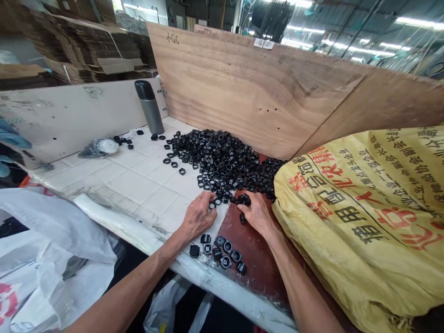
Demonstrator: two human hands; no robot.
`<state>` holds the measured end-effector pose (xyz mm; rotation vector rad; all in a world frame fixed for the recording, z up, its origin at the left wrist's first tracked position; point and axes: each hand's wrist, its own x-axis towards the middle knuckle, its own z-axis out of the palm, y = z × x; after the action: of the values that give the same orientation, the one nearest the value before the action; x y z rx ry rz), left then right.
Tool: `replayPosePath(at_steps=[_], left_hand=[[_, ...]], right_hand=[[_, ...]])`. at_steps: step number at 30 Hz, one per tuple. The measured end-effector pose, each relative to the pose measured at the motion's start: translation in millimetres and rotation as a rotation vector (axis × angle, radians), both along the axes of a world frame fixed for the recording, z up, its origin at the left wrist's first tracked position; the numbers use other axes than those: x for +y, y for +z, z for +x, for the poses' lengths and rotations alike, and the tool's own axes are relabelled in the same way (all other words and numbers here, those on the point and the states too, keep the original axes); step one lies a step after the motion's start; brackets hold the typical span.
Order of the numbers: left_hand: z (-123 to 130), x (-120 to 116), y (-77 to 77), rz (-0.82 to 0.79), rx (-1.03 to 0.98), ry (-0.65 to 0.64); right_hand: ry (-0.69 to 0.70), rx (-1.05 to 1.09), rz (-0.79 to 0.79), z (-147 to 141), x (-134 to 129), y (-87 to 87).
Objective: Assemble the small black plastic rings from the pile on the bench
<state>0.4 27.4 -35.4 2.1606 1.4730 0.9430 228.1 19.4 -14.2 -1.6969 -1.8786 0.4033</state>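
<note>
A large heap of black plastic rings (pixel 222 157) lies on the white tiled tabletop (pixel 138 185) against the wooden board. At the heap's near edge, my left hand (pixel 200 213) has its fingers curled round a black ring. My right hand (pixel 255 212) is beside it over the dark red surface, its thumb and fingers closed on several black pieces. Nearer to me, between my forearms, lies a small group of round black caps (pixel 227 246), some showing their spoked insides.
A yellow woven sack (pixel 360 222) fills the right side. A grey bottle (pixel 150 108) stands at the back left, near a plastic bag (pixel 100 147) and loose rings. Wooden boards (pixel 256 88) wall the back. White bags (pixel 45 259) hang at the front left.
</note>
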Motion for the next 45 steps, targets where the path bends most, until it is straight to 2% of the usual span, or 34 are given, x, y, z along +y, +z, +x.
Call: replayPosePath(at_steps=[3, 5, 7, 12, 14, 15, 17, 19, 21, 24, 27, 31, 38, 41, 45], left_hand=[[1, 0, 2.2, -0.009, -0.006, -0.007], [1, -1, 3.8, -0.020, -0.004, 0.003], [1, -1, 5.2, -0.027, -0.009, 0.007], [0, -3, 7.1, -0.042, -0.033, 0.023], [0, -3, 7.4, -0.041, -0.044, 0.023], [0, -3, 7.4, -0.042, -0.051, 0.022], [0, -3, 7.5, -0.053, -0.063, 0.024], [-1, -3, 7.8, -0.071, -0.075, 0.025], [-1, -4, 8.7, -0.089, -0.079, 0.013], [0, -6, 10.7, -0.100, -0.065, -0.007], [1, -9, 13.2, -0.091, -0.049, -0.013], [1, -14, 16.6, -0.072, -0.085, -0.056], [-2, -18, 18.8, -0.014, -0.292, -0.227], [-1, -18, 17.7, -0.079, -0.385, -0.230], [1, -19, 16.8, -0.271, -0.608, -0.259]], right_hand=[[-0.006, 0.115, -0.008, -9, 0, 1.5], [-0.038, 0.099, -0.015, -5, -5, 7.3], [-0.016, 0.041, -0.093, 1, -12, 16.2], [0.289, 0.073, -0.293, -8, -32, 40.3], [0.427, 0.129, -0.414, -15, -36, 45.7], [0.445, 0.139, -0.451, -16, -36, 46.7], [0.316, 0.099, -0.386, -16, -33, 44.5], [0.079, 0.018, -0.186, -11, -26, 37.0], [-0.047, -0.031, -0.027, -6, -19, 26.1], [0.051, -0.054, 0.049, -4, -15, 11.6], [0.112, -0.050, 0.000, -8, -16, 7.4], [0.058, 0.086, -0.094, -18, -21, 15.7], [0.202, 0.456, -0.124, -37, -27, 31.1], [0.207, 0.522, -0.117, -46, -32, 30.7], [0.192, 0.462, -0.029, -50, -35, 29.6]])
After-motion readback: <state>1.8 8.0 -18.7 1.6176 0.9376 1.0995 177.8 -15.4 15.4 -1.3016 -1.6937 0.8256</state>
